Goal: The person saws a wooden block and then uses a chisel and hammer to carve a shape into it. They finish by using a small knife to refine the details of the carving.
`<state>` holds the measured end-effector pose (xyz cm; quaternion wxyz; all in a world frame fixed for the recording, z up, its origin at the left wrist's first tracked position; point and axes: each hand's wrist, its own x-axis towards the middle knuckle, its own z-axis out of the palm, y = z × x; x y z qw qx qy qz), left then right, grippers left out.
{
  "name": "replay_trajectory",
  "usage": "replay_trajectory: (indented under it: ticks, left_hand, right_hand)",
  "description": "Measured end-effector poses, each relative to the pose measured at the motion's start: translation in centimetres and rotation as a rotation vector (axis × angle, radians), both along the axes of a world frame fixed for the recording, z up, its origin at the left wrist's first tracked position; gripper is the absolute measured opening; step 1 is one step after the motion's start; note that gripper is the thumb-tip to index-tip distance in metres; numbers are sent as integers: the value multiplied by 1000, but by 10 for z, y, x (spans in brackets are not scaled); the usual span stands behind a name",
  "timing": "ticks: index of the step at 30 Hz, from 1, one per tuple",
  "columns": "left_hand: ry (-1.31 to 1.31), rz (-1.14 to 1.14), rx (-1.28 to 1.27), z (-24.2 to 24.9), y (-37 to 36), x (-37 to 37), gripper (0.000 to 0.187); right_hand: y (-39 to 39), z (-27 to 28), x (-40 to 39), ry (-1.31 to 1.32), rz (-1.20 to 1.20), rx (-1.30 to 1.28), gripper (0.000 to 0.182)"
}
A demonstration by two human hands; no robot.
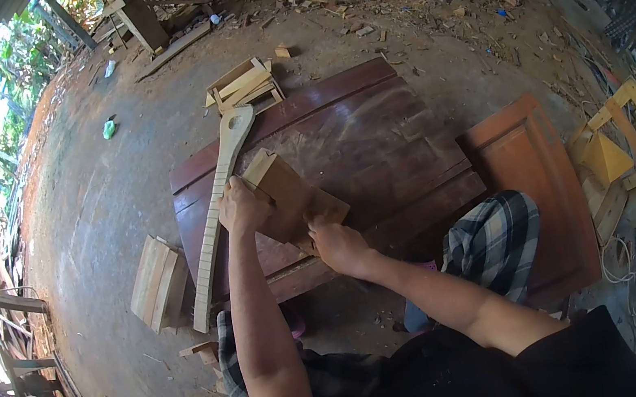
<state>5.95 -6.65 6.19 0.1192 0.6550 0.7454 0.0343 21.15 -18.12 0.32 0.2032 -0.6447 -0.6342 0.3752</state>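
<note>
A brown wooden box-like block [294, 189] with a paler end is tilted above a dark red wooden panel [374, 132]. My left hand [243, 206] is closed on its left side, overlapping a long pale strip of wood in this view. At the block's lower right edge, my right hand [338, 245] is closed with its thumb against the face. That long strip [212, 229] carries evenly spaced cross marks and widens at its far end, where there is a hollow. It lies along the panel's left side. The fingers behind the block are hidden.
Beyond the panel sits a small wooden frame holding wood pieces [244, 86]. Stacked boards [158, 284] stand at left. An orange-brown door panel [536, 199] and a yellow wooden chair part [629, 135] are at right. Wood scraps [356, 12] litter the far ground.
</note>
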Motion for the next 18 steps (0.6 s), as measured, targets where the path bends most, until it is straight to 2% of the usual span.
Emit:
replay_trajectory:
  ticks: [2,5,8,9,11,12,14,16,18]
  left_hand:
    - [8,-24,13,-6,5,-2,70]
    - [-28,54,75,-17,4,-6,70]
    - [-6,25,-1,3,-5,2,62]
    - [-16,24,-1,1,-3,3,62]
    - [-34,18,18,-5,0,1,62]
    - [-42,17,17,-1,0,2,61]
    - [-25,-12,59,-14,2,-1,59]
    - [-23,-3,138,-24,3,-4,55]
    - [-22,21,107,-17,0,-7,56]
  right_hand:
    - [34,-11,-13,-8,76,147,31]
    - [57,-5,-29,-43,81,185,30]
    - [22,-20,-13,36,49,262,29]
    - [9,-17,-6,26,49,262,29]
    - [-15,1,5,-33,16,36,27]
    - [-11,-6,3,-33,16,30,27]
    - [16,-22,-12,-22,6,317,27]
    - [48,-17,-24,-30,50,263,27]
    - [52,-12,-29,-44,98,210,28]
